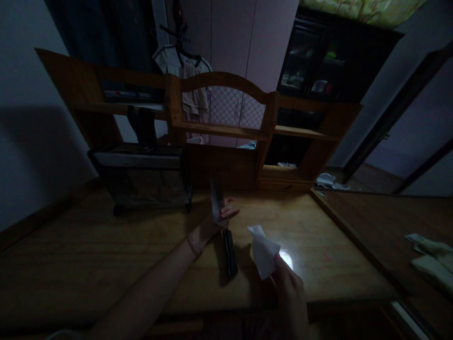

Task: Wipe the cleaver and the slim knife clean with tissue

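A kitchen knife with a broad blade and a black handle (230, 257) is held over the wooden desk, its handle pointing toward me and its blade tilted up and away. My left hand (228, 212) is closed on the blade, with the palm behind it and fingers showing at its right side. A bracelet circles that wrist. To the right, my right hand (288, 281) pinches a crumpled white tissue (264, 255) between thumb and fingers. The tissue is apart from the knife, and it hides part of something pale yellowish behind it.
The desktop (106, 250) spreads around both hands, with a wooden shelf unit (222, 163) along its back. A dark appliance like a toaster oven (148, 177) stands at back left. Folded cloth (433, 262) lies on a lower surface at far right.
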Demonstrator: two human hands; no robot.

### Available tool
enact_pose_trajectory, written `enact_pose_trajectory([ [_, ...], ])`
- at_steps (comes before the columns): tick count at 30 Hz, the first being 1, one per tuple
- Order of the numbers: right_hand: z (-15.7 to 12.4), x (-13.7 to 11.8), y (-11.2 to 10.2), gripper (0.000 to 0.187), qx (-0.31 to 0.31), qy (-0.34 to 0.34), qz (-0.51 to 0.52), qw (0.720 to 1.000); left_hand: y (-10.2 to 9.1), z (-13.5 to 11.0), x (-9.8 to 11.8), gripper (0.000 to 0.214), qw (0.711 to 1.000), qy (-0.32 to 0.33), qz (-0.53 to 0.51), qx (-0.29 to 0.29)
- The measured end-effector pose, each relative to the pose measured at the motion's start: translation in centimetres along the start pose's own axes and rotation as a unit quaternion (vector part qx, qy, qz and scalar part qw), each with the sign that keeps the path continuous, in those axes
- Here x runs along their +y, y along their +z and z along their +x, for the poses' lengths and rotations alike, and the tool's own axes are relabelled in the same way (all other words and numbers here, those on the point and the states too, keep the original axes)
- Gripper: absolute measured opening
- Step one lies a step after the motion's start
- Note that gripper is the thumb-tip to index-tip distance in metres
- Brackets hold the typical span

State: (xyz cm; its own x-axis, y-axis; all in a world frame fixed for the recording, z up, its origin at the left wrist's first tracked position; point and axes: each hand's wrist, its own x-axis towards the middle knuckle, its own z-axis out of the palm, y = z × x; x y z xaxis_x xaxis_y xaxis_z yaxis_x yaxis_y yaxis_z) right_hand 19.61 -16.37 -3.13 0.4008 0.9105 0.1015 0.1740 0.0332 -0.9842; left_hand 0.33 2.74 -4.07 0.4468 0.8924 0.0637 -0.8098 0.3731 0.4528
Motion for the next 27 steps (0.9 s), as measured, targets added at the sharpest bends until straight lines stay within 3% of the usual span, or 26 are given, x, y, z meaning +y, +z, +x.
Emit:
enact_pose_trajectory([
  [6,-1.6,-0.8,1.6,0.043,0.005,0.005,-0.008,1.000,1.9,-1.4,0.4,0.029,0.999,0.014,-0.032,-0.004],
  [10,-2.2,-1.8,2.8,0.038,-0.040,-0.019,-0.021,0.999,1.9,-1.1,0.4,0.024,0.999,0.023,-0.025,-0.025],
  [13,-2.2,-2.8,3.9,0.036,-0.084,-0.073,-0.042,0.993,1.8,-0.7,0.4,0.022,0.999,0.032,-0.012,-0.041],
  [17,-2.1,-3.9,6.2,0.035,-0.189,-0.192,-0.077,0.960,2.4,-0.9,0.9,0.022,0.999,0.022,0.032,-0.004],
  [20,-1.9,-3.8,7.8,0.040,-0.216,-0.231,-0.108,0.943,3.1,-1.7,1.3,0.027,0.999,0.014,0.049,0.009],
  [23,-1.6,-3.2,8.8,0.061,-0.218,-0.259,-0.111,0.934,3.5,-2.8,1.6,0.035,0.998,0.014,0.056,0.004],
  [27,-1.3,-2.4,9.3,0.077,-0.193,-0.275,-0.114,0.935,3.5,-3.2,1.8,0.033,0.998,0.016,0.065,-0.001],
])
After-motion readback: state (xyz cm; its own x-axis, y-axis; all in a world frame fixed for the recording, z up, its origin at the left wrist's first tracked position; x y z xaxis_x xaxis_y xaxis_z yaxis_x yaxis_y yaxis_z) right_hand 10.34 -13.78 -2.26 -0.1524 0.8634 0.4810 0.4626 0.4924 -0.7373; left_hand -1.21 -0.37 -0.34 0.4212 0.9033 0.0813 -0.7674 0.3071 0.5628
